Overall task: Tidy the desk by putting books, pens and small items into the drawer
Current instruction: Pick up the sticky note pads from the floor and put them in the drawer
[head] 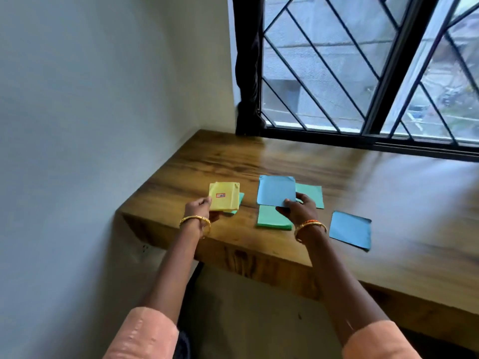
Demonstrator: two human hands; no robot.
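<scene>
My left hand (199, 209) grips a small stack of yellow square booklets (225, 196) with a red label on top; a green one (239, 203) peeks out beneath the stack. My right hand (300, 209) pinches the near edge of a blue square booklet (276, 190), lifted slightly above the wooden desk (388, 198). A green booklet (272, 217) lies under my right hand, another green one (311, 194) lies behind it, and a second blue booklet (351, 229) lies flat to the right. No drawer is in view.
The desk fits into a corner, with a pale wall (90, 112) on the left and a barred window (363, 68) behind. A dark curtain (247, 66) hangs at the window's left edge. The floor shows below the desk's front edge.
</scene>
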